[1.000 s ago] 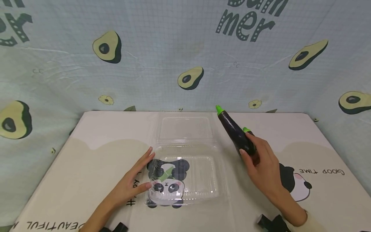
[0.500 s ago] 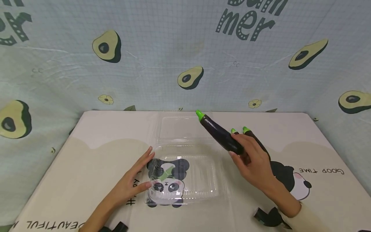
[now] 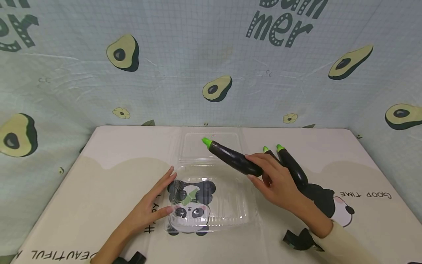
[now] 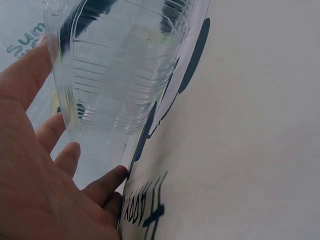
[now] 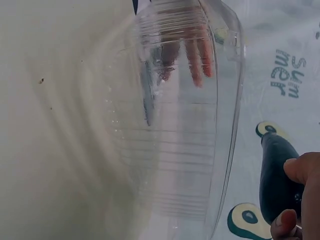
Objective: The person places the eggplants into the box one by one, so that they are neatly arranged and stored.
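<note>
A dark purple eggplant (image 3: 232,158) with a green stem is pinched near its thick end by my right hand (image 3: 278,183). It hangs over the back right part of a clear plastic clamshell box (image 3: 227,205), whose lid (image 3: 211,145) lies folded back toward the wall. In the right wrist view the thumb and a fingertip press the eggplant (image 5: 277,175). My left hand (image 3: 146,209) rests at the box's left side, fingers spread. Its fingers (image 4: 30,70) touch the rim of the box (image 4: 115,65) in the left wrist view.
Two more eggplants lie right of the box: one (image 3: 292,167) in plain sight, another (image 3: 271,154) mostly hidden by my right hand. The tablecloth (image 3: 99,205) carries printed pandas and lettering. An avocado-patterned curtain (image 3: 171,55) rises behind the table.
My right hand has carried the eggplant leftward from beside the other eggplants to over the box, the eggplant turning flatter. More of the two eggplants behind shows. My left hand has stayed put.
</note>
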A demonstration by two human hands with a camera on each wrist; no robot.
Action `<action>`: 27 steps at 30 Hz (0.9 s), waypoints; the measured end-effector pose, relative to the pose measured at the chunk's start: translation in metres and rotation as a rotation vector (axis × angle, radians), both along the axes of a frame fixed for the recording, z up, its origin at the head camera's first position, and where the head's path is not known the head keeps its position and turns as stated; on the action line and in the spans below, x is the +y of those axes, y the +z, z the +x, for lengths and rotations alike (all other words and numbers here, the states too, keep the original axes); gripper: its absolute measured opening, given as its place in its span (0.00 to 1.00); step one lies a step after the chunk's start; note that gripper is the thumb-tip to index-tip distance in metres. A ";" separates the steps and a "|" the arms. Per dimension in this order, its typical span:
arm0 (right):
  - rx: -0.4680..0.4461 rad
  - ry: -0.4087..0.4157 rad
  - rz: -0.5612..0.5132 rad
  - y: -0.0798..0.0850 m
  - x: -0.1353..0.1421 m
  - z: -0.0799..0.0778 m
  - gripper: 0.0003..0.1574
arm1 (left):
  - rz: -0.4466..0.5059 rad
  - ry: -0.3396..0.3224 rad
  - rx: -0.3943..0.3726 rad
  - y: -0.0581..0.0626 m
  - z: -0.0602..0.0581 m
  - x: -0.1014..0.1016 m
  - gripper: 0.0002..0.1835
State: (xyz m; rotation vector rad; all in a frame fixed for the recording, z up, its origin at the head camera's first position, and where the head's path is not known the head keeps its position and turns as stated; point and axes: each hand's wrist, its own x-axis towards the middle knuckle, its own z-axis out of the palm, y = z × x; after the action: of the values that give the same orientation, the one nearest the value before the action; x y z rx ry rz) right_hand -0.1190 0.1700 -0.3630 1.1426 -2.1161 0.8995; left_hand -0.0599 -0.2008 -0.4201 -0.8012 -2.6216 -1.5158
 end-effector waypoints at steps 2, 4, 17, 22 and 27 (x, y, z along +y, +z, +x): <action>-0.005 0.022 0.011 0.000 -0.003 -0.001 0.27 | 0.005 0.000 -0.003 0.001 0.000 0.001 0.43; -0.016 0.043 0.027 0.000 -0.006 0.000 0.27 | 0.008 0.000 -0.004 0.001 0.000 0.001 0.43; -0.090 0.057 0.303 -0.006 -0.006 0.000 0.28 | -0.007 0.005 0.007 -0.004 0.000 -0.001 0.43; -0.099 0.050 0.368 -0.008 -0.007 -0.002 0.30 | -0.023 0.017 0.009 -0.004 0.000 -0.001 0.43; -0.110 0.066 0.406 -0.011 -0.010 -0.005 0.31 | -0.017 0.025 -0.005 -0.003 0.001 0.000 0.43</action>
State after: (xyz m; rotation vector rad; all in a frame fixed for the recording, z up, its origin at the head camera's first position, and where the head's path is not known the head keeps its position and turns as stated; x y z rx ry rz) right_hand -0.1235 0.1600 -0.3737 1.3944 -2.4371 0.5840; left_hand -0.0593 -0.2007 -0.4234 -0.7635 -2.6418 -1.4929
